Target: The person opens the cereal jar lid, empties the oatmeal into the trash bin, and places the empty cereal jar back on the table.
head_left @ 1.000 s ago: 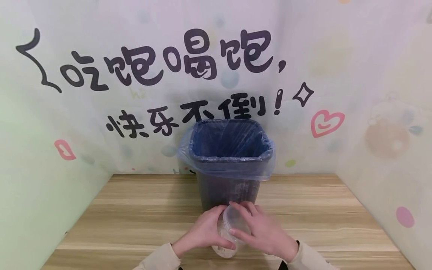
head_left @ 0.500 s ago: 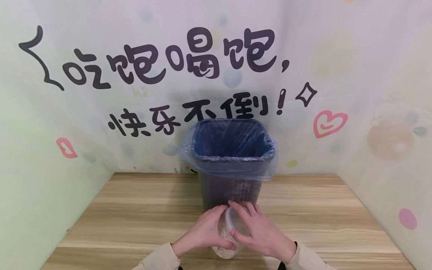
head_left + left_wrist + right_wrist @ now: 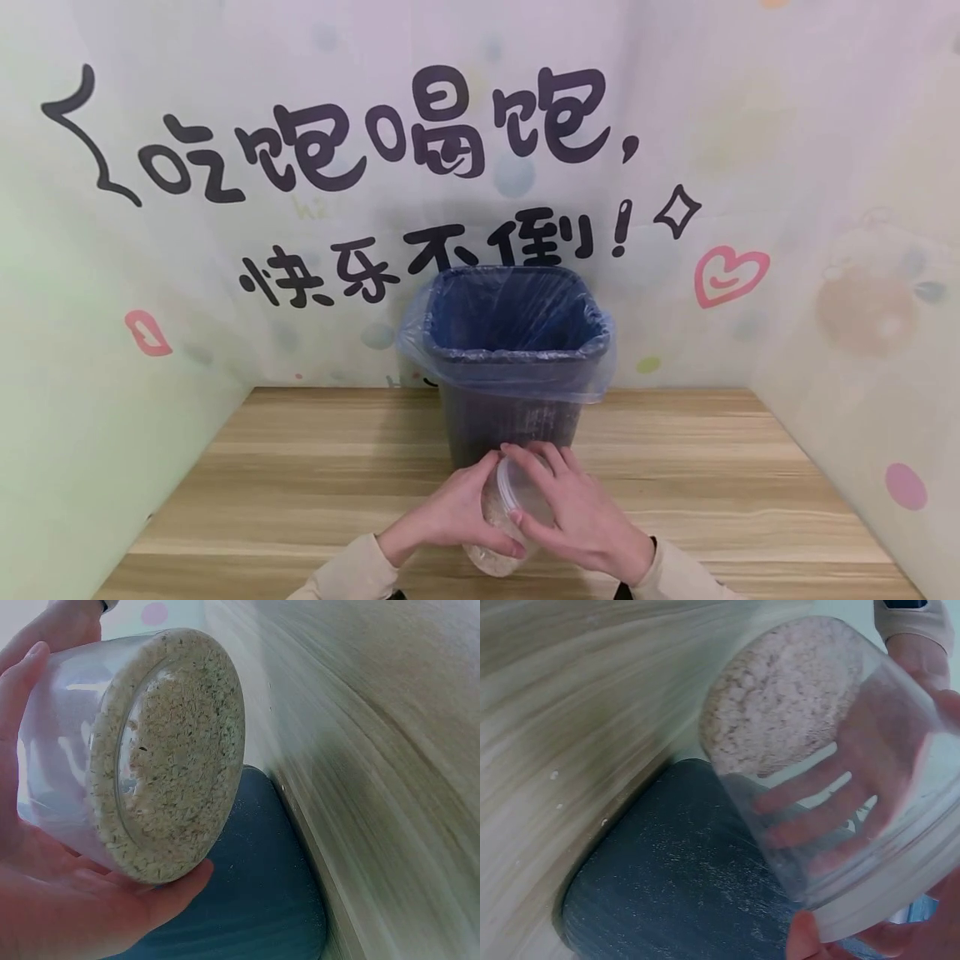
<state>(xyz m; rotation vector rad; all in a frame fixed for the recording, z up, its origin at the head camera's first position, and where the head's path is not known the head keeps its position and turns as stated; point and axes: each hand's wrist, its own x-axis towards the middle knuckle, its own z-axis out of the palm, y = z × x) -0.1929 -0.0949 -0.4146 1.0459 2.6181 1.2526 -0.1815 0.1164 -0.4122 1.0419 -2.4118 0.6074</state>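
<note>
A clear, round plastic jar (image 3: 491, 560) is held tilted above the table in front of the bin. Its translucent screw lid (image 3: 525, 487) faces right and upward. Pale, flaky grains (image 3: 184, 754) cover the jar's bottom, as both wrist views show. My left hand (image 3: 448, 512) grips the jar's body, fingers spread along the far side and thumb on the near side. With the fingers curled over its rim, my right hand (image 3: 588, 518) holds the lid (image 3: 900, 877). The lid sits on the jar's mouth. Part of the lid is hidden behind the right fingers.
Just beyond the hands stands a dark bin (image 3: 517, 421) lined with a thin blue bag (image 3: 525, 375) folded over its rim. The wood-grain table (image 3: 315, 467) meets a printed backdrop (image 3: 337, 67) behind and walls at both sides.
Both hands keep their hold on the jar and lid. The right fingers have shifted slightly up along the lid's edge, and the jar has tilted a little. The bin stays put.
</note>
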